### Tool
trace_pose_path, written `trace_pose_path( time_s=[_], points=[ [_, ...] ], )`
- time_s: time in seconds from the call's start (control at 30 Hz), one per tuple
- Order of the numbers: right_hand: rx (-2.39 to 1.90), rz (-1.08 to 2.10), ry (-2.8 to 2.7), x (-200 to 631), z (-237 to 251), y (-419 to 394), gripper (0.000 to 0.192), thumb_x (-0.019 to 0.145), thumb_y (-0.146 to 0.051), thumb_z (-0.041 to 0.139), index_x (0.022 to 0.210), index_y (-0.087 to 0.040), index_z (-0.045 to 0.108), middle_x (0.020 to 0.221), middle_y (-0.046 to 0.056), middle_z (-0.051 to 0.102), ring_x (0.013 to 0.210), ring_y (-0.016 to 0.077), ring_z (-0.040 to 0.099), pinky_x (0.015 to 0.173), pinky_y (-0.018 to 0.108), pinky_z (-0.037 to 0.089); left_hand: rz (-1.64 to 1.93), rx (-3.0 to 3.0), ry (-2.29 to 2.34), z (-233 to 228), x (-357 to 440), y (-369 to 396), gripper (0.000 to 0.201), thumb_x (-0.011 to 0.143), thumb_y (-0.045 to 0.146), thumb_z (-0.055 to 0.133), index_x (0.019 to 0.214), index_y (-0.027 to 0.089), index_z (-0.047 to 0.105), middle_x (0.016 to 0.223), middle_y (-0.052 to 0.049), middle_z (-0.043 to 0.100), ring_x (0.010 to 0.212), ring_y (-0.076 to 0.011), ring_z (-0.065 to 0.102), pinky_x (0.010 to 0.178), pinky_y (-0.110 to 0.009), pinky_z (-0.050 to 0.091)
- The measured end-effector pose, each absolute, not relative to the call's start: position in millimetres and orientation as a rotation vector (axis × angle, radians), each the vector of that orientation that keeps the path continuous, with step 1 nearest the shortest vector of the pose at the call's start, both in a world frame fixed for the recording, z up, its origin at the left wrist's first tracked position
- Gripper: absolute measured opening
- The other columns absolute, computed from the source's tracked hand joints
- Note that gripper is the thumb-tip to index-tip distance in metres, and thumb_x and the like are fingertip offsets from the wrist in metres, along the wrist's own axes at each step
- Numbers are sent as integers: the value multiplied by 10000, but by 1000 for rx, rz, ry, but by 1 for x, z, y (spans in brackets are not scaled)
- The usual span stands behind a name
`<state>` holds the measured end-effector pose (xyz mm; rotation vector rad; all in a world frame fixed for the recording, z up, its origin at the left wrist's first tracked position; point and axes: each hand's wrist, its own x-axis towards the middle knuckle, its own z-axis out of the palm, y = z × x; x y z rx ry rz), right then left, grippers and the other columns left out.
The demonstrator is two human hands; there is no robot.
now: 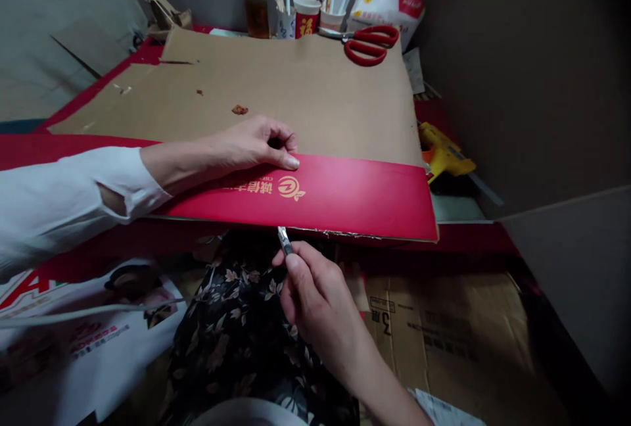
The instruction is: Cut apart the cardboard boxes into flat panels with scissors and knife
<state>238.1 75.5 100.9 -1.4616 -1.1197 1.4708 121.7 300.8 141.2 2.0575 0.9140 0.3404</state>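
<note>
Floral fabric (231,327), scissors (357,37) beyond red panel (365,192)

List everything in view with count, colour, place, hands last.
Board: one, red with gold print, near side
Cutter: one, silver, board's near edge
Cardboard sheet: one, brown, beyond board
Scissors: one pair, red handles, sheet's far right
Scraps: two, brown, on the sheet
Holders: three, one red, two pale, behind sheet
Clear container: one, amber inside, left of holders
Bag: one, white and red, right of holders
Glue gun: one, yellow, right of sheet
Cardboard bits: count unclear, brown, far left
Printed carton: one, brown, lower right
Printed panel: one, mostly white, lower left
Floral cloth: one, black, lower centre
Left grip: one, white sleeve, on the board
Right grip: one, bare, holding the cutter
</note>
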Motion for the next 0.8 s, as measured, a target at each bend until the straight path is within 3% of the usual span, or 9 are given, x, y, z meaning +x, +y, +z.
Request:
trace_pose_path(
  time_s=[0.23, 0.57, 0.8],
  points=[
    [-1497, 1579, -1060, 229, 97, 60, 339, 1069, -434, 363, 993, -205, 600, 516, -70, 486, 439, 88, 396, 444, 211, 264, 349, 2026, 897, 140, 122, 302, 155, 702, 269, 749, 711, 156, 644, 696, -21, 561, 672, -144, 465, 642, -302, 305],
    [-1518, 1491, -1198, 213, 96, 70, 304, 1049, -370, 329, 888, -226, 544, 477, -85, 448, 423, 91, 387, 504, 238, 310, 333, 1987, 903, 143, 127, 298, 121, 699, 185, 747, 676, 140, 637, 635, -4, 550, 626, -127, 446, 612, -293, 303],
    [-1505, 1474, -1200, 207, 91, 76, 310, 1053, -354, 326, 925, -227, 578, 476, -81, 477, 434, 99, 408, 514, 230, 324, 354, 1949, 875, 142, 128, 298, 120, 698, 142, 741, 670, 133, 624, 597, 15, 522, 592, -110, 421, 603, -292, 285]
  ],
)
